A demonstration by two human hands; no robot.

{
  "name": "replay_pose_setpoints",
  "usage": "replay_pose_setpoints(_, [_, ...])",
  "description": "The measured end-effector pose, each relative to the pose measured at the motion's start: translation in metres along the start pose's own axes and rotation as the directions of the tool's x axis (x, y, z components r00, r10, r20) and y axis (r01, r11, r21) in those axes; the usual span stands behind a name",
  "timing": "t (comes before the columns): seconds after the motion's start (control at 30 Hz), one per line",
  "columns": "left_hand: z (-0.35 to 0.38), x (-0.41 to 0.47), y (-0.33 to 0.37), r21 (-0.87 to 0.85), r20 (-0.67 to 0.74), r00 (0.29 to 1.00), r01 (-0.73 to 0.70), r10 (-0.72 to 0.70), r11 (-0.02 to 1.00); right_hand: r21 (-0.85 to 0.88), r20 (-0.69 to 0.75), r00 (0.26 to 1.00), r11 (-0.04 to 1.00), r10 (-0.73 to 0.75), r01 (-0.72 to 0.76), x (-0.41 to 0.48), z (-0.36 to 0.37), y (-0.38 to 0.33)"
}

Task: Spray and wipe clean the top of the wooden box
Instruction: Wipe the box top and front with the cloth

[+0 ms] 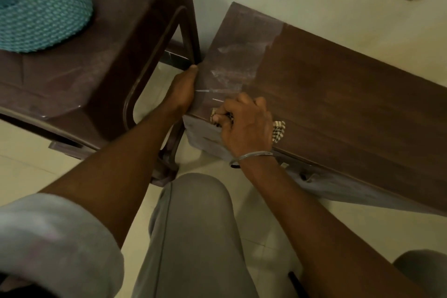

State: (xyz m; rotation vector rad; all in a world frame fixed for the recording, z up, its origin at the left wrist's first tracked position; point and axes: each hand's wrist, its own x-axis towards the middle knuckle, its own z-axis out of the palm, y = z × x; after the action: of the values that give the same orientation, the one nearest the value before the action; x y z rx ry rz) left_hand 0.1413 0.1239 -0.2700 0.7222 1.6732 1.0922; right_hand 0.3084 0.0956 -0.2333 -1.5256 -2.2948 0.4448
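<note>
The long dark wooden box lies against the wall. Its right part looks dark and clean, while its left end is dusty grey with pale streaks. My right hand presses a checked cloth onto the top near the front left corner, and most of the cloth is hidden under the hand. My left hand grips the box's left edge, thumb on top. No spray bottle is in view.
A brown plastic table stands just left of the box, with a teal woven basket on it. My knee in grey trousers is below the box. Pale floor tiles lie around, and the wall runs behind.
</note>
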Motion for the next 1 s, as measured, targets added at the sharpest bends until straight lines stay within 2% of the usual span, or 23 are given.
replay_pose_setpoints(0.07, [0.002,-0.003,-0.001,-0.170,0.017,0.996,0.089,-0.088,0.981,-0.021,0.038,0.998,0.998,-0.050,0.051,0.011,0.009,-0.022])
replay_pose_setpoints(0.17, [-0.005,-0.007,-0.004,-0.436,0.119,0.988,0.144,-0.102,0.888,-0.007,0.087,0.992,0.996,-0.086,0.087,0.030,0.021,-0.050])
replay_pose_setpoints(0.27, [-0.009,-0.012,0.001,-0.497,0.139,0.985,0.157,-0.101,0.853,0.010,0.098,0.990,0.995,-0.102,0.101,0.035,0.021,-0.053])
replay_pose_setpoints(0.4, [-0.004,-0.014,0.003,-0.445,0.102,0.994,0.079,-0.037,0.892,-0.004,0.102,0.986,0.991,-0.129,0.130,0.021,0.007,-0.029])
replay_pose_setpoints(0.6, [-0.004,-0.013,0.004,-0.199,0.144,0.989,0.006,0.024,0.980,-0.035,-0.021,1.000,0.999,-0.016,0.015,0.001,-0.010,0.028])
replay_pose_setpoints(0.77, [0.003,-0.012,0.004,-0.150,0.108,0.985,-0.117,0.134,0.982,-0.022,-0.002,1.000,1.000,-0.012,0.012,0.017,-0.002,-0.003])
replay_pose_setpoints(0.9, [-0.001,-0.009,-0.006,-0.024,0.032,0.988,-0.153,0.153,0.988,-0.043,0.087,0.995,0.998,-0.048,0.052,0.050,0.012,-0.038])
replay_pose_setpoints(1.0, [-0.003,-0.007,-0.006,0.054,-0.019,0.989,-0.146,0.148,0.988,-0.037,0.100,0.991,0.995,-0.084,0.088,0.054,0.010,-0.036])
